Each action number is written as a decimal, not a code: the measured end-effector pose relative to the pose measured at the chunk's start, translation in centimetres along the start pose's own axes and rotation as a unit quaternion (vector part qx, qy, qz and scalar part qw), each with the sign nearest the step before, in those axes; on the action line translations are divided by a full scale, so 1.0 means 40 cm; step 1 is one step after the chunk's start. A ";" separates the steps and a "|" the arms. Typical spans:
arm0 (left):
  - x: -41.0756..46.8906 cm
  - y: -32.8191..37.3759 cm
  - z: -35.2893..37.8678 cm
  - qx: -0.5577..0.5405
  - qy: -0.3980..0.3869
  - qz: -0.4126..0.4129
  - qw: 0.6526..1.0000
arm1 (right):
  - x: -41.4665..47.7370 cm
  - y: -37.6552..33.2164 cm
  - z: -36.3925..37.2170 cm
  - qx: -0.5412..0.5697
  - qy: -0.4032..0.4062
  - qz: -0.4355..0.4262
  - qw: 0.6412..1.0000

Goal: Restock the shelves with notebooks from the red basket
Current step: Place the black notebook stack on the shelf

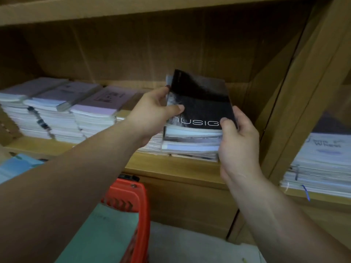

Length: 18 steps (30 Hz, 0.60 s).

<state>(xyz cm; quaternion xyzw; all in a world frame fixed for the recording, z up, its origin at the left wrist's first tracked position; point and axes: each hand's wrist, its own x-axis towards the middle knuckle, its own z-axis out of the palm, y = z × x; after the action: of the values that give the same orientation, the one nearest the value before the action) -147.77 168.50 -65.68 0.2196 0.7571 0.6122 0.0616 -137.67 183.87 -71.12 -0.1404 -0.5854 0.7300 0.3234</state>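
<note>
Two hands are in view, and both hold one black notebook [201, 103] whose cover bears white lettering. The left hand [157, 112] grips the notebook's left edge, thumb curled onto the cover and fingers behind it. The right hand [239, 141] grips the lower right corner, thumb on the cover and fingers wrapped round the right edge. The notebook is tilted, far edge raised, directly over one mixed stack [190, 147] at the right end of the wooden shelf [171, 166]. Whether its near edge touches the stack cannot be determined. One further black cover is visible within that stack. To the left on the same shelf stand three stacks of lilac-covered notebooks [60, 111], side by side and touching. One stack of white-covered notebooks [319, 164] occupies the adjacent compartment on the right, beyond the upright divider. One red basket [133, 188] sits below the shelf edge, between the forearms, with one green notebook [106, 230] lying in it. One light-blue item [17, 166] lies at the lower left, blurred.
</note>
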 end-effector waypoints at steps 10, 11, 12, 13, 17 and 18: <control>-0.004 -0.074 -0.002 0.475 0.016 0.173 0.863 | 0.109 0.093 0.003 -0.132 0.055 0.041 0.989; -0.006 -0.086 -0.012 0.518 -0.016 0.152 0.842 | 0.120 0.092 0.008 -0.166 0.050 0.027 0.984; -0.002 -0.104 -0.019 0.555 -0.045 0.123 0.822 | 0.134 0.096 0.011 -0.197 0.044 0.016 0.979; 0.005 -0.120 -0.022 0.582 -0.063 0.101 0.805 | 0.145 0.100 0.015 -0.218 0.036 0.018 0.975; 0.041 -0.133 -0.025 0.594 -0.061 0.101 0.796 | 0.161 0.132 0.014 -0.222 -0.015 0.073 0.972; 0.052 -0.133 -0.029 0.592 -0.053 0.105 0.798 | 0.160 0.138 0.012 -0.207 -0.035 0.079 0.974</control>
<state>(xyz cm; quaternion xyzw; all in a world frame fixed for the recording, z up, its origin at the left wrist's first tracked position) -151.43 167.49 -70.10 0.3234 0.9397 0.0352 -0.1051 -144.46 187.00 -75.09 -0.2242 -0.7221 0.6206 0.2080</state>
